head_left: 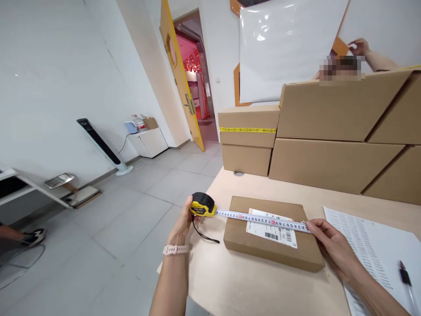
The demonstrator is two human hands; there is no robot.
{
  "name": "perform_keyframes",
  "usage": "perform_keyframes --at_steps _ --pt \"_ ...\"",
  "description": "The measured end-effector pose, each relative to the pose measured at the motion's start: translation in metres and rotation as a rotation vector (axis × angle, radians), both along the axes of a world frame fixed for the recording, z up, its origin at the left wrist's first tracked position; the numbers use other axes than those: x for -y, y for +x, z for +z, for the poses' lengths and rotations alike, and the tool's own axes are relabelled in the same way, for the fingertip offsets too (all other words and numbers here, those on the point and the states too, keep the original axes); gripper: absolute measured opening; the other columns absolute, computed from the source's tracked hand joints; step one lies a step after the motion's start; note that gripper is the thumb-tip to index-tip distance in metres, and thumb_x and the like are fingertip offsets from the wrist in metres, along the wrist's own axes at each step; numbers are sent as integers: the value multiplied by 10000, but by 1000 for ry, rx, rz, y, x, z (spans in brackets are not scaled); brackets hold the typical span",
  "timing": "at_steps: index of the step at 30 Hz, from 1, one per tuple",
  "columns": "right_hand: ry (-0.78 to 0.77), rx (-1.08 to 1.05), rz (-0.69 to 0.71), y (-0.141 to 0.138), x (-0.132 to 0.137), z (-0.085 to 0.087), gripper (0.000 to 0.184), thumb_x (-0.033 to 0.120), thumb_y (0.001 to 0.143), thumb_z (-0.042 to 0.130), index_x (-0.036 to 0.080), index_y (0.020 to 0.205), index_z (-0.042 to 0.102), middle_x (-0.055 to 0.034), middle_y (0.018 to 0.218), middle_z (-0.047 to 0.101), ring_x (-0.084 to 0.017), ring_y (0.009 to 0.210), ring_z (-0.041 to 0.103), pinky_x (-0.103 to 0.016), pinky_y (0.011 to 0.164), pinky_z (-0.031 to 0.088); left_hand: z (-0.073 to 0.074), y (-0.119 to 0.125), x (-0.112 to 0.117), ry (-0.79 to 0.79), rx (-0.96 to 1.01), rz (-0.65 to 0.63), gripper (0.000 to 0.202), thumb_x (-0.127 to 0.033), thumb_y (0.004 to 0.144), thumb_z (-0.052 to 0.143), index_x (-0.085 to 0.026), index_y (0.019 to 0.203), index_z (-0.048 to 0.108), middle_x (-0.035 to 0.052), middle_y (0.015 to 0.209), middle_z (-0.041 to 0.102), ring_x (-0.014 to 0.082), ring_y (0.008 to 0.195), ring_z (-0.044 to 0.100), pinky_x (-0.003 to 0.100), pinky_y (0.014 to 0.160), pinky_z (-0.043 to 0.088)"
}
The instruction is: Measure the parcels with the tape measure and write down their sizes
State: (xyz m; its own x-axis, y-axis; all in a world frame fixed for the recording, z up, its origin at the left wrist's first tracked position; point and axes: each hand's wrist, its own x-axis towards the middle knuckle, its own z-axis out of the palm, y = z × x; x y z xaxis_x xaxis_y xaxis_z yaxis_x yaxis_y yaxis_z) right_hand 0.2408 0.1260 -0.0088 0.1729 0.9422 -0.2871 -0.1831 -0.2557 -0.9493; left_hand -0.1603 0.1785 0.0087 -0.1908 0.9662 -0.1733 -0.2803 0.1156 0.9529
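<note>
Curling around the yellow-and-black tape measure [203, 205], the left hand [182, 221] is keeping its fingers closed on the case, a thin black strap [204, 235] dangling below. The right hand [329, 237] is pinching the far-right end of the white blade [256, 218] between thumb and fingers at the right edge of a small carton [263, 245]. The blade, with black digits and a few red marks, is running straight across the carton's top, tilting slightly down to the right. The flat brown carton is lying shut on the near part of the pale desk [210, 276], between the two hands, and is wearing a white printed label [271, 235] with barcodes.

The blade is covering a strip of that label, whose small print is staying too fine to read. The right hand's fingers are hiding the blade's tip, and the left hand's palm is facing out of sight. To the right, a printed sheet [365, 250] is lying partly under the right forearm, and a pen [406, 278] is running off the near edge. Beyond, stacked big cartons [332, 162] are hiding most of a person [381, 59].
</note>
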Motion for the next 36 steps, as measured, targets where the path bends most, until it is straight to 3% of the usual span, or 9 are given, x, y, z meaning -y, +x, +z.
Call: perform_keyframes --at_steps 5,18,26,36 --pt "-9 -11 13 1 0 -3 304 476 679 731 227 783 591 11 748 637 -173 697 589 -247 584 474 0 -1 -1 -7 -28 -39 482 -611 796 512 -143 710 586 -36 504 564 65 389 459 196 380 373" --pt "-26 -36 14 3 1 -3 306 481 669 739 233 765 587 21 757 647 -155 679 576 -234 585 470 4 1 1 -18 -32 -29 544 -690 647 608 -146 665 602 10 486 580 86 386 457 210 369 368" --pt "-30 -29 17 2 1 -1 321 488 674 736 220 765 586 12 761 636 -157 703 572 -226 583 465 0 -1 0 -20 -31 -27 510 -656 738 546 -151 676 587 -15 496 569 74 392 447 206 383 368" --pt "-23 -20 22 2 1 -2 309 483 672 734 224 759 590 15 743 642 -163 689 572 -233 585 466 0 -1 0 -35 -13 -29 516 -659 727 561 -145 681 589 -20 481 564 69 375 439 203 371 358"
